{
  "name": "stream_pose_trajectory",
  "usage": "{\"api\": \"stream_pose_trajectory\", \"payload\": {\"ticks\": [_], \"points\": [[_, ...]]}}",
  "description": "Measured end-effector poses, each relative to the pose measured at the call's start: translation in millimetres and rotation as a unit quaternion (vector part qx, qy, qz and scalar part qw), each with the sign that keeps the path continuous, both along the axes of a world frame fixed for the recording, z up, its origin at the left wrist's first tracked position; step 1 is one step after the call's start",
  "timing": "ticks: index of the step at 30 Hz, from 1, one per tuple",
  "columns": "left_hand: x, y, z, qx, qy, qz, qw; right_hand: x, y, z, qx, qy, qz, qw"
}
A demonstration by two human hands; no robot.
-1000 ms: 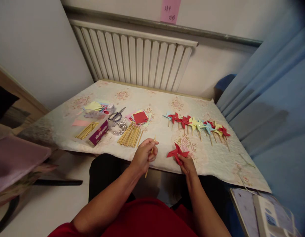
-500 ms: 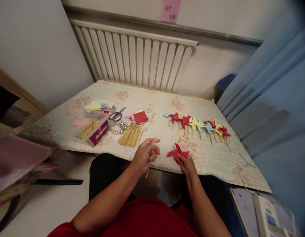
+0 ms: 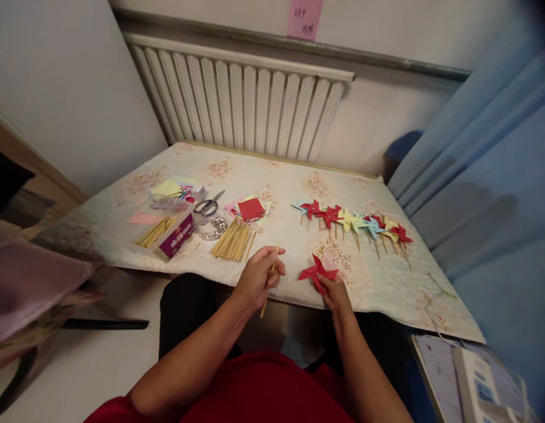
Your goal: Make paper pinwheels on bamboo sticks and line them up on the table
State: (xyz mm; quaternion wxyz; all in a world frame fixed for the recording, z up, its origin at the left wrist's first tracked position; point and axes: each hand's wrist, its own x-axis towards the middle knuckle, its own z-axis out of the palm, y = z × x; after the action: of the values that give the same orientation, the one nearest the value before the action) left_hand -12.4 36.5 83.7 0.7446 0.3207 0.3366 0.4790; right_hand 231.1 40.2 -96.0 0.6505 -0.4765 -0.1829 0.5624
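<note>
My left hand (image 3: 260, 275) is closed around a thin wooden stick (image 3: 264, 306), which slants upward past the thumb. In my right hand (image 3: 336, 294), a red paper pinwheel (image 3: 315, 272) is pinched by one blade, its other blades spread toward the table. The stick and the pinwheel are apart. Left of my left hand lies a bundle of sticks (image 3: 231, 242). Behind it is a stack of coloured paper squares (image 3: 251, 209) with a red one on top. Several finished pinwheels (image 3: 355, 223) on sticks lie in a row beyond my right hand.
Scissors (image 3: 209, 204) rest by a round clear container (image 3: 211, 227) of small shiny pieces. A purple-labelled box (image 3: 176, 237) holds more sticks. Paper pieces (image 3: 168, 189) lie behind it on the flowered tablecloth (image 3: 281, 176). A radiator (image 3: 246, 106) stands behind; a blue curtain (image 3: 484, 176) hangs right.
</note>
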Motion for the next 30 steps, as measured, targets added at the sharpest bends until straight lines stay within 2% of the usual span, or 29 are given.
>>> {"api": "stream_pose_trajectory", "payload": {"ticks": [23, 30], "points": [[-0.5, -1.2, -2.2, 0.012, 0.018, 0.0, 1.0, 0.3, 0.4, -0.8, -0.007, 0.012, -0.006, 1.0], [-0.8, -1.7, -3.4, 0.015, -0.006, -0.015, 1.0, -0.1, -0.2, 1.5, -0.006, 0.018, -0.003, 1.0]]}}
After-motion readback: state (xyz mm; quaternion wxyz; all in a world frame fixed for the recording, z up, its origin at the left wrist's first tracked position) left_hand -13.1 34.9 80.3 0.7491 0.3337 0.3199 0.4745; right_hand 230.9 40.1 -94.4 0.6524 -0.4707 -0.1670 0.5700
